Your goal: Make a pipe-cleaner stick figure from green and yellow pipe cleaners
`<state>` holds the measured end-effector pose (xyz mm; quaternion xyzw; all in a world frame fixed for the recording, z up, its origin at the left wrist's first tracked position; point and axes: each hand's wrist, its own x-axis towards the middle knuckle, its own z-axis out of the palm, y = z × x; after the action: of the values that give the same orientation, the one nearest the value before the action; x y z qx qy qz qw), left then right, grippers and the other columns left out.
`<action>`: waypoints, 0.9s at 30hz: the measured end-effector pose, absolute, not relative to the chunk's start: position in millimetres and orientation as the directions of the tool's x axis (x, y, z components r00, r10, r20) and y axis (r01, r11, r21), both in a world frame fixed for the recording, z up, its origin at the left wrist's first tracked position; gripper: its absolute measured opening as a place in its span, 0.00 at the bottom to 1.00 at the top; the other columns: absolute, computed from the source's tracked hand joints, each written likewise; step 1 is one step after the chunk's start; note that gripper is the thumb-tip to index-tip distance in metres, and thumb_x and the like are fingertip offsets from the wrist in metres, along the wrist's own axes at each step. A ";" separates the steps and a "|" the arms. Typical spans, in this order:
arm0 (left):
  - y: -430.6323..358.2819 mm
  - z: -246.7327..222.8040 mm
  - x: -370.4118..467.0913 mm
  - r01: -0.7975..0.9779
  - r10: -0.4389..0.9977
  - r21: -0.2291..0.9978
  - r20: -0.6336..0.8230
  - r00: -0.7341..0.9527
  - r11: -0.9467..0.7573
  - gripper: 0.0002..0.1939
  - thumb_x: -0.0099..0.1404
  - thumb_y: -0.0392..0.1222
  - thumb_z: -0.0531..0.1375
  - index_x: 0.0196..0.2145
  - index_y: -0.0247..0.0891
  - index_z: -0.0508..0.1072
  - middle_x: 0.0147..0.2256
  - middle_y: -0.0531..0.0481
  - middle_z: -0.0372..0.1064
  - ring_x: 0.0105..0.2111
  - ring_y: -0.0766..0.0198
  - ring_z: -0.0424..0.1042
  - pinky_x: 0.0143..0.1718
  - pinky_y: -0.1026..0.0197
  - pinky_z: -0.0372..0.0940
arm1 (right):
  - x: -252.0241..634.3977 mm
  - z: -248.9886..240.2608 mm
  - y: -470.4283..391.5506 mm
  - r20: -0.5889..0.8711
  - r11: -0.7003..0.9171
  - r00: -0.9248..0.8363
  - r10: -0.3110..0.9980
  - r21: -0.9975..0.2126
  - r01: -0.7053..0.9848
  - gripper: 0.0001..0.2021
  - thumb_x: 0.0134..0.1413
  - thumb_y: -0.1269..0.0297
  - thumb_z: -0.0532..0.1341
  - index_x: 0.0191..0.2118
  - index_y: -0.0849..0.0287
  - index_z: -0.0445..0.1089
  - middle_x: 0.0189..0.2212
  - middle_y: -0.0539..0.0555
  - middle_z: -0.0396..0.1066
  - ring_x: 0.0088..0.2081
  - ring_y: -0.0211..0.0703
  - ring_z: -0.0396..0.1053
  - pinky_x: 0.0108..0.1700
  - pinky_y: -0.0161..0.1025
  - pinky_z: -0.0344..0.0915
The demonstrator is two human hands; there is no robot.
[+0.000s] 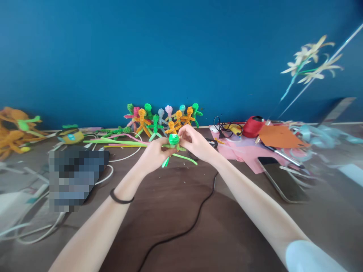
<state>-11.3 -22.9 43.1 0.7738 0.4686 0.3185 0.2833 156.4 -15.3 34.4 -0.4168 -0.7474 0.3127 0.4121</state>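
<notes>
Bare forearms (pixel 95 226) converge where both hands (pixel 154 155) (pixel 197 142), curled nearly closed, pinch a small green-headed figure (pixel 174 139).

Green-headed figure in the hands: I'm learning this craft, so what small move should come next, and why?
Perhaps bend the light-green strip inward with the right hand: it juts out below the green-headed figure, which the left hand seems to hold.

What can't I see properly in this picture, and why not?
All in the head view:
- Parts of the small fuzzy green-headed figure: covered by the left hand.
- What the right hand's grip pinches: too small to tell.
- The surface of the dark rectangular object: masked by square blocks.
- The orange fuzzy shapes: blurred, cut off by the left edge.
- The thin black cord's near end: cut off by the bottom edge.
</notes>
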 end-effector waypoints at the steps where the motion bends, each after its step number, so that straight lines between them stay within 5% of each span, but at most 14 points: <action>1: -23.3 43.4 -10.8 0.538 0.905 0.743 0.222 0.362 -0.397 0.16 0.53 0.45 0.57 0.36 0.33 0.75 0.33 0.49 0.73 0.32 0.59 0.70 0.36 0.61 0.64 | 155.8 33.4 -14.5 0.360 0.454 -0.304 0.882 -0.824 0.339 0.05 0.50 0.67 0.56 0.33 0.59 0.58 0.27 0.48 0.64 0.28 0.34 0.60 0.32 0.33 0.56; 14: -18.9 39.3 -13.5 0.520 0.898 0.743 0.264 0.352 -0.422 0.16 0.56 0.44 0.56 0.40 0.36 0.73 0.33 0.49 0.74 0.34 0.58 0.71 0.36 0.60 0.64 | 166.6 37.6 -13.5 0.229 0.475 -0.522 0.822 -0.781 0.405 0.14 0.51 0.62 0.59 0.43 0.62 0.67 0.36 0.56 0.72 0.34 0.40 0.68 0.37 0.37 0.62; 27: -16.1 36.2 -13.6 0.599 0.877 0.640 0.335 0.345 -0.481 0.14 0.56 0.41 0.54 0.39 0.36 0.72 0.37 0.47 0.72 0.37 0.57 0.70 0.40 0.58 0.62 | 165.2 27.3 -8.6 0.100 0.371 -0.539 0.836 -0.827 0.422 0.09 0.55 0.64 0.53 0.34 0.62 0.67 0.20 0.49 0.68 0.22 0.35 0.65 0.27 0.33 0.60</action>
<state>-13.6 -16.1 36.2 0.7933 0.4651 0.3331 0.2082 165.2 -8.6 27.3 -0.4010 -0.7846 0.3922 0.2641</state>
